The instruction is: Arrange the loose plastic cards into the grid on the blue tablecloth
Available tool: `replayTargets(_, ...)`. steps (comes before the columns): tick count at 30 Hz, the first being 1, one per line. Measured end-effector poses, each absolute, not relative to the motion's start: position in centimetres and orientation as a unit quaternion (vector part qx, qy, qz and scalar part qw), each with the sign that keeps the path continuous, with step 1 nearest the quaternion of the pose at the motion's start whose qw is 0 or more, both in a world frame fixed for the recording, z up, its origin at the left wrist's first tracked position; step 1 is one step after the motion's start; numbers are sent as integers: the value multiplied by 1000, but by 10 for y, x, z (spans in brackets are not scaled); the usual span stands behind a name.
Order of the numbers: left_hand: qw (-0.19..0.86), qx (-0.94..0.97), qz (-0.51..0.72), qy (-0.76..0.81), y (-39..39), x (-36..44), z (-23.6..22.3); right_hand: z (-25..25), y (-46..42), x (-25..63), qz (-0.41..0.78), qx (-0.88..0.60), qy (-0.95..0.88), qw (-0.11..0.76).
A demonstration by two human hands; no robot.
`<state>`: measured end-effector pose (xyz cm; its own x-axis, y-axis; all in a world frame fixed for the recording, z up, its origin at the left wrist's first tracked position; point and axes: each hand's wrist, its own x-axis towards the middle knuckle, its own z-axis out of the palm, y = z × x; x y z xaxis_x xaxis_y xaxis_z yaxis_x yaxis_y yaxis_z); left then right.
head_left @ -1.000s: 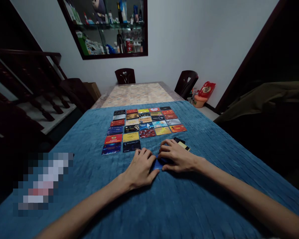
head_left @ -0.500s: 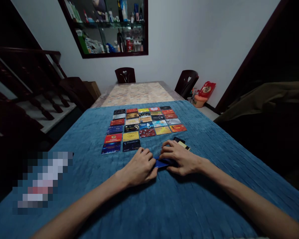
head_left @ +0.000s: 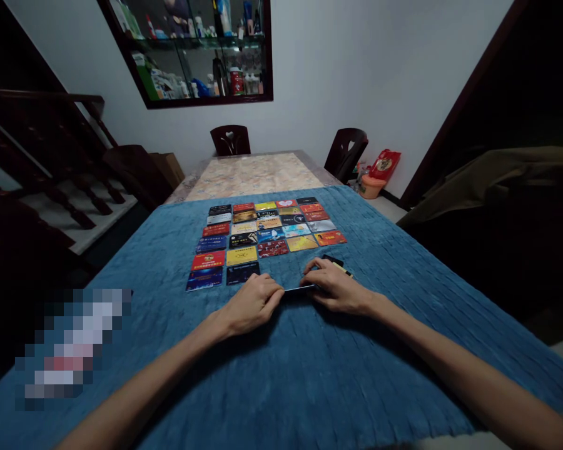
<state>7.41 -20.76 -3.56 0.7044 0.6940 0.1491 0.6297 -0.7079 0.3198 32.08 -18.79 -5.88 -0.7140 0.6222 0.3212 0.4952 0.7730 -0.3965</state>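
Note:
Between my two hands a thin card (head_left: 298, 289) is held edge-on, so its face does not show. My left hand (head_left: 256, 303) pinches its left end with curled fingers. At the other end, my right hand (head_left: 334, 286) has its fingers bent over the card. Just behind my right hand lie a dark card (head_left: 332, 259) and a pale yellow card with a dark stripe (head_left: 343, 270), both partly hidden. Beyond my hands, rows of colourful cards lie flat, among them a dark blue card (head_left: 243, 272), a yellow card (head_left: 242, 255) and an orange card (head_left: 331, 238).
A blue cloth (head_left: 309, 375) covers the near part of the table. Its far end shows a patterned surface (head_left: 253, 175). A pixelated object (head_left: 77, 344) lies at the left. Chairs (head_left: 231, 140) stand around the table, and a red bag (head_left: 385, 164) sits on the right.
The card between my hands has tipped from showing its blue face to edge-on. Both hands sit slightly higher in view, and the whole view has shifted a little.

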Motion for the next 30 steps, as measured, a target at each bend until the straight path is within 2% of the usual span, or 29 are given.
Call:
replayTargets(13,128,892,166,400,-202,70,-42,-67,-187,319,142,-352,-890,251)
replayTargets(25,118,903,168,377,-205,69,-42,-55,-188,319,192,-352,-827,395)
replayTargets(30,99,899,209,372,-207,70,-42,-47,-186,315,127,-341,-840,402)
